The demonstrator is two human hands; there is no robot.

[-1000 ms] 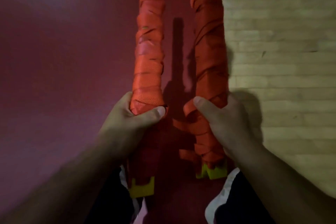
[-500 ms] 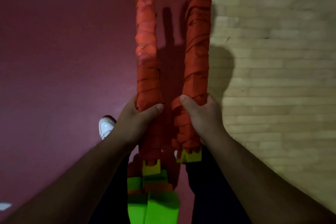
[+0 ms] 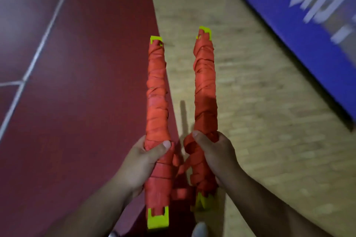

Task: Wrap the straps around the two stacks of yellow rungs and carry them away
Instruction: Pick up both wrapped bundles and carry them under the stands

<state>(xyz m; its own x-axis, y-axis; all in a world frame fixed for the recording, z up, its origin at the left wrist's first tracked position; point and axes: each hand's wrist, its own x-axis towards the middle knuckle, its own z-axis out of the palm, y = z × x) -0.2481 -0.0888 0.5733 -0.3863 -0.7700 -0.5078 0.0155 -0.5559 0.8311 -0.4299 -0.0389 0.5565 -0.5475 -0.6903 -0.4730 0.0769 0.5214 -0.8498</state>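
Above a gym floor (image 3: 269,131), where dark red surfacing meets pale boards, a person holds both stacks of yellow rungs out ahead, side by side and apart, far ends pointing away. Orange straps (image 3: 205,75) are wound over nearly the whole length of each, so only yellow tips show at the ends. The left hand (image 3: 144,163) grips the left stack (image 3: 157,102) towards its near end, fingers (image 3: 163,145) curled round it with the thumb across the top. The right hand (image 3: 215,157) grips the right stack (image 3: 205,106) at about the same place, thumb likewise over the wrapping. Between them, near the wrists, a loose length of strap (image 3: 181,176) seems to run from one stack to the other.

Each stack looks stiff, long and light enough to be held out from near one end, though the far end will likely lever on the wrist. The woven wrapping should give a dry, sure grip, but it is soft and might slacken or slide on the plastic. A hold nearer the middle, over the tightest turns, would probably balance better. The linking strap means the pair must travel together. A blurred blue panel (image 3: 308,34) lies to the right.
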